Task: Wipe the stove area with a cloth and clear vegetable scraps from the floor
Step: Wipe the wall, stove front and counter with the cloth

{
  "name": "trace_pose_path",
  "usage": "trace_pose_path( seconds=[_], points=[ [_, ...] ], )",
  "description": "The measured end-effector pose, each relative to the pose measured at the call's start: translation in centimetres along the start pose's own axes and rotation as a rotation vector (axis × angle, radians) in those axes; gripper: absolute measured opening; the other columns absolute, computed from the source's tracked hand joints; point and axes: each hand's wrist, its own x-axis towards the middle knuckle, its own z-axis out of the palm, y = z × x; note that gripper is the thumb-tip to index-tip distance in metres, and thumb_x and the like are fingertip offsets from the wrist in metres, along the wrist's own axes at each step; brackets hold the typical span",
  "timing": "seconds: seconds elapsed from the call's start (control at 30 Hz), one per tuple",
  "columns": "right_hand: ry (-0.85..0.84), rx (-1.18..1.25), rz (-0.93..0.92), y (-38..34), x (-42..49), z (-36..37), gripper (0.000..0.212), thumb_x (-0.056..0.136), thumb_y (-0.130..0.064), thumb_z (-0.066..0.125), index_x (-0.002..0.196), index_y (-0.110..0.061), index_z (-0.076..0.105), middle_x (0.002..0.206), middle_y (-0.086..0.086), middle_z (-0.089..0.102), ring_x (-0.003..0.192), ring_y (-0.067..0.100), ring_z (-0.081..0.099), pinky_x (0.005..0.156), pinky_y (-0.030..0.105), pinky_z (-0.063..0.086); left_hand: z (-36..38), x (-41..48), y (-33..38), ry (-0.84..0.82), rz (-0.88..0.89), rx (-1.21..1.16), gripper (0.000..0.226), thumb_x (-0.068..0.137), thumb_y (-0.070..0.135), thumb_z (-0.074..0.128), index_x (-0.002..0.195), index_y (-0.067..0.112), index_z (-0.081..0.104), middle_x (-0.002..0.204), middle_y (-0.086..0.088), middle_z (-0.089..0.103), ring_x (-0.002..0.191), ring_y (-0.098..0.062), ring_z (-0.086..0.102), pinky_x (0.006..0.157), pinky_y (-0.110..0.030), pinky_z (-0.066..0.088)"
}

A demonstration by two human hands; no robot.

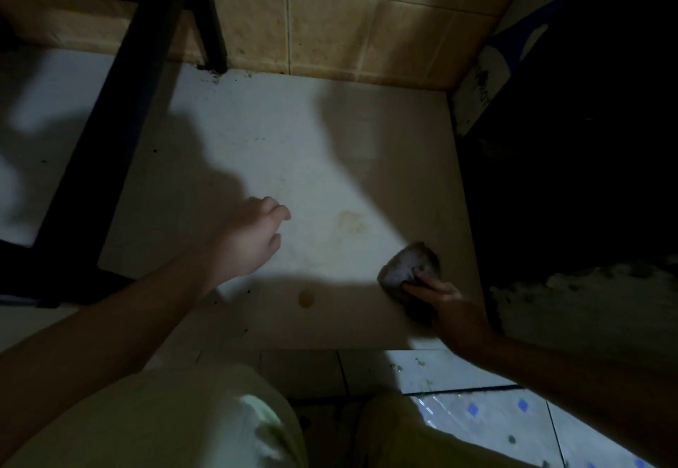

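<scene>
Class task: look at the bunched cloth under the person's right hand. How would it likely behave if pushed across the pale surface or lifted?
The cloth looks soft and crumpled, so it would probably flop when lifted. Bunched under the right hand, it seems light and likely to slide rather than roll. It looks unlikely to break.

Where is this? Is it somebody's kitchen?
Probably a dim kitchen corner, low near the floor. The tiled wall, a stained pale slab being wiped with a cloth in the right hand, and patterned floor tiles suggest that. No stove shows.
</scene>
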Motion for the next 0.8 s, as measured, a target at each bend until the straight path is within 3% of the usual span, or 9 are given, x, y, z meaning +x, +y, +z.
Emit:
trace_pose_path(
  seconds=[0.13,0.2,0.37,0.53,0.67,0.8],
  points=[
    [-0.094,-0.132,-0.151,-2.4,1.3,0.8,0.053,0.097,-0.012,0.047,0.145,-0.031,0.036,0.159,0.000,0.017,0.144,0.025,0.021,0.114,0.034,0.028,-0.5,-1.4,-0.8,-0.032,-0.011,0.028,0.033,0.088,0.011,0.055,0.122,0.009,0.057,0.124,-0.013,0.054,0.109,-0.031,0.052,0.091,-0.038,0.044],
    [-0.151,-0.200,-0.254,-3.6,2.6,1.5,0.050,0.098,-0.018,0.047,0.145,-0.030,0.034,0.159,0.003,0.017,0.146,0.027,0.017,0.117,0.037,0.021,-0.9,-2.3,-1.3,-0.033,-0.010,0.045,0.032,0.089,0.009,0.054,0.121,0.007,0.057,0.123,-0.014,0.055,0.107,-0.032,0.054,0.090,-0.041,0.046],
    [-0.256,-0.138,-0.455,-7.9,5.9,3.3,0.055,0.094,-0.013,0.054,0.145,-0.023,0.037,0.157,0.010,0.020,0.146,0.033,0.014,0.118,0.043,0.015,-1.7,-4.7,-2.0,-0.107,0.054,0.252,0.027,0.087,0.006,0.047,0.111,0.006,0.060,0.112,-0.012,0.057,0.100,-0.029,0.054,0.084,-0.043,0.045],
    [-0.317,-0.204,-0.556,-12.3,7.7,4.5,0.056,0.096,-0.015,0.052,0.147,-0.028,0.032,0.159,0.013,0.013,0.146,0.036,0.010,0.119,0.049,0.014,-2.4,-5.5,-2.0,-0.125,0.044,0.316,0.027,0.089,0.009,0.047,0.114,0.008,0.057,0.114,-0.009,0.054,0.099,-0.027,0.053,0.083,-0.042,0.047],
    [-0.401,-0.477,-0.588,-13.7,8.0,4.5,0.058,0.100,-0.023,0.043,0.150,-0.034,0.015,0.160,0.010,-0.007,0.144,0.044,0.003,0.109,0.060,0.031,-2.5,-5.4,-2.0,-0.146,0.018,0.316,0.028,0.089,0.013,0.049,0.117,0.010,0.055,0.118,-0.008,0.052,0.105,-0.025,0.051,0.086,-0.041,0.046],
    [-0.383,-0.497,-0.530,-12.4,8.0,3.1,0.055,0.101,-0.026,0.039,0.151,-0.030,0.015,0.160,0.014,-0.006,0.144,0.044,0.003,0.114,0.055,0.025,-2.2,-5.0,-1.5,-0.122,0.016,0.319,0.026,0.090,0.013,0.049,0.115,0.011,0.056,0.118,-0.007,0.053,0.103,-0.025,0.053,0.086,-0.040,0.047]
  ],
)
